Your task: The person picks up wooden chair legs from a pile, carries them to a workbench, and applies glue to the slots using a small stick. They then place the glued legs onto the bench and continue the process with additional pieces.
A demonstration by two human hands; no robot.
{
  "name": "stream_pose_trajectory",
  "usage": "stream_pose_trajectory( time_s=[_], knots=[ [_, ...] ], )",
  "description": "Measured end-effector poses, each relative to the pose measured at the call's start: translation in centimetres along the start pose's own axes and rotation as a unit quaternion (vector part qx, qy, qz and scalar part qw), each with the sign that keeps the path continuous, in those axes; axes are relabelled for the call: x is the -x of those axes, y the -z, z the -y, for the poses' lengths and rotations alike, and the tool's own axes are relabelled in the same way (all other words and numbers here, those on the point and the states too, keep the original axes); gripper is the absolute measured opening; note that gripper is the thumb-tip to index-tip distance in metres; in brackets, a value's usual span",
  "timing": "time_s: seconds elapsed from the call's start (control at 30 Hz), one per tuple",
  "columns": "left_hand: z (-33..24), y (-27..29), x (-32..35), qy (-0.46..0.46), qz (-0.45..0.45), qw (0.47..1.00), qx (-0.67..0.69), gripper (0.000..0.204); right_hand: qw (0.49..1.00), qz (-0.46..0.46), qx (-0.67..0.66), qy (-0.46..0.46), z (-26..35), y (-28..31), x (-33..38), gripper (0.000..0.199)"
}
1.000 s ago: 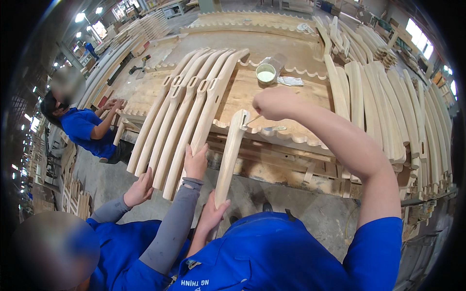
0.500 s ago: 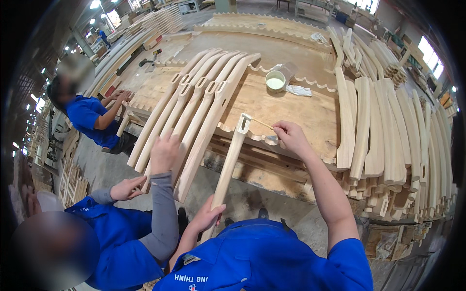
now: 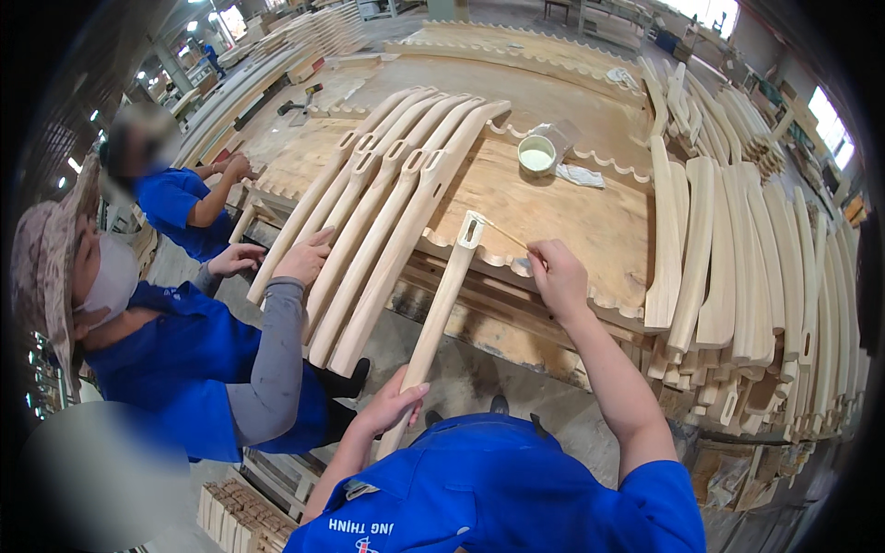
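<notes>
My left hand [image 3: 395,404] is wrapped round the lower part of a pale wooden chair leg [image 3: 441,318], which slants up and away from me. At its far end is an oval slot with whitish stuff about its rim. My right hand [image 3: 559,275] pinches a thin wooden stick [image 3: 505,234], whose tip touches or lies right by the slotted end. Beyond it, a cup of pale green-white paste [image 3: 536,155] stands on the wooden worktable [image 3: 590,217], next to a crumpled white cloth [image 3: 581,176].
Several curved, slotted legs [image 3: 396,221] lie side by side to the left. A co-worker's hand [image 3: 306,258] is at them; another person [image 3: 180,207] stands farther left. Stacked wooden parts [image 3: 737,258] fill the right side. A hammer-like tool [image 3: 300,100] lies at the back left.
The view has shifted slightly. The co-worker on the left has drawn upright, with a hand at the legs. My stick stays at the slotted end, and both my hands keep their grip.
</notes>
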State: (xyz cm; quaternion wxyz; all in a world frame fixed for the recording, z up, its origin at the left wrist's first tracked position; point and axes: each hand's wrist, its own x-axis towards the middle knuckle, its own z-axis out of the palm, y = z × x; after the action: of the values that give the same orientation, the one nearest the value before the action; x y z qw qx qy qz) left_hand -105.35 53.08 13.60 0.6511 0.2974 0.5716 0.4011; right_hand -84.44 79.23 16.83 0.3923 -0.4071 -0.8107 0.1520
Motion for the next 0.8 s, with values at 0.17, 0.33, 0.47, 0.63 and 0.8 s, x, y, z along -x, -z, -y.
stream_pose_trajectory(
  time_s=[0.17, 0.33, 0.47, 0.63, 0.8],
  knots=[
    [0.2, 0.1, 0.2, 0.019, 0.012, 0.999, 0.047, 0.052, 0.997, -0.013, 0.019, 0.067, 0.7, 0.3, 2.0, 0.01],
    [0.2, 0.0, 0.1, 0.024, 0.023, 0.998, 0.056, 0.049, 0.994, -0.012, 0.037, 0.101, 1.1, 1.0, 1.0, 0.015],
    [0.7, 0.3, 0.1, 0.027, 0.03, 0.998, 0.053, 0.047, 0.992, -0.006, 0.071, 0.102, 1.1, 1.3, 0.1, 0.013],
    [0.7, 0.2, 0.2, 0.042, 0.014, 0.997, 0.055, 0.047, 0.992, 0.013, 0.053, 0.115, 1.7, 1.7, 0.8, 0.01],
    [0.2, -0.1, 0.2, 0.039, 0.02, 0.997, 0.062, 0.046, 0.994, -0.019, 0.063, 0.084, 1.3, 0.8, -2.3, 0.008]
  ],
)
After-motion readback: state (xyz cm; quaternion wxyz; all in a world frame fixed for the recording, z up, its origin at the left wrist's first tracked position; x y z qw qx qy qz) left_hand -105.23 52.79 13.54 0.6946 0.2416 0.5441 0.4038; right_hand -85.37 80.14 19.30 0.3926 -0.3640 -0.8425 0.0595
